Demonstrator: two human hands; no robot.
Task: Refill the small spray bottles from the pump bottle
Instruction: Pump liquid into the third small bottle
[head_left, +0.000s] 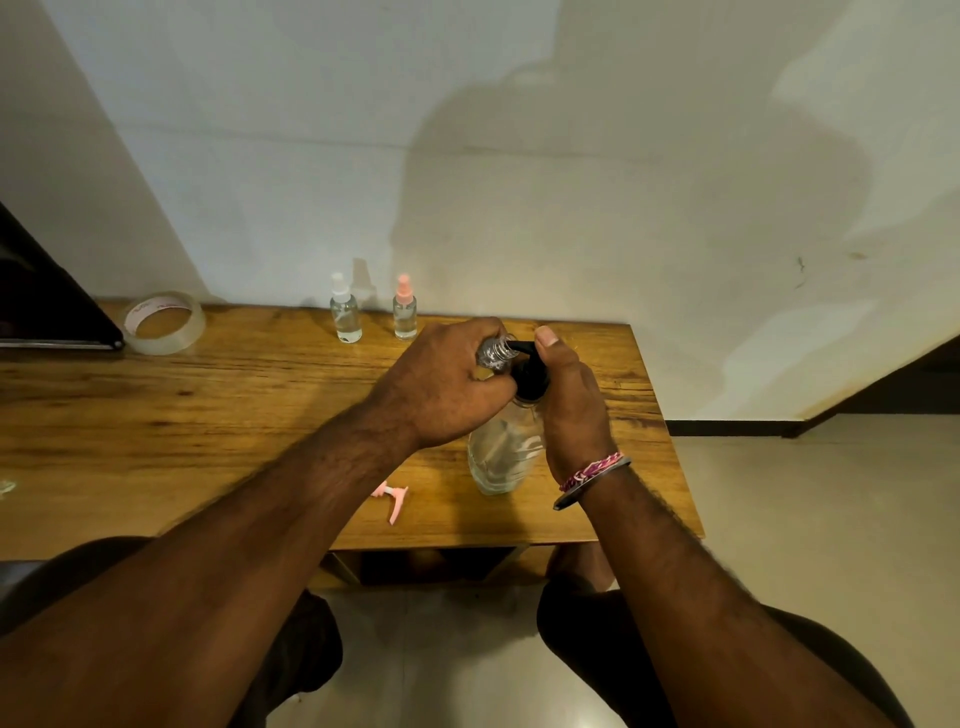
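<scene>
- Left hand (447, 387) curled round a small open spray bottle (496, 353), its threaded neck held up against the black nozzle of the pump bottle (506, 452).
- Right hand (569, 405) wrapped about the black pump head (530, 376), thumb on top of it.
- Pump bottle stands clear-bodied on the bench (156, 415), directly beneath both hands.
- Pink spray cap (393, 500) lies loose on the bench, just below the left wrist.
- Beyond the hands, by the wall: white-capped spray bottle (345, 317) and pink-capped spray bottle (404, 314), upright, slightly apart.
- Tape roll (163, 322) far left of the left hand.
- Bangle and threads (592, 478) on right wrist.
</scene>
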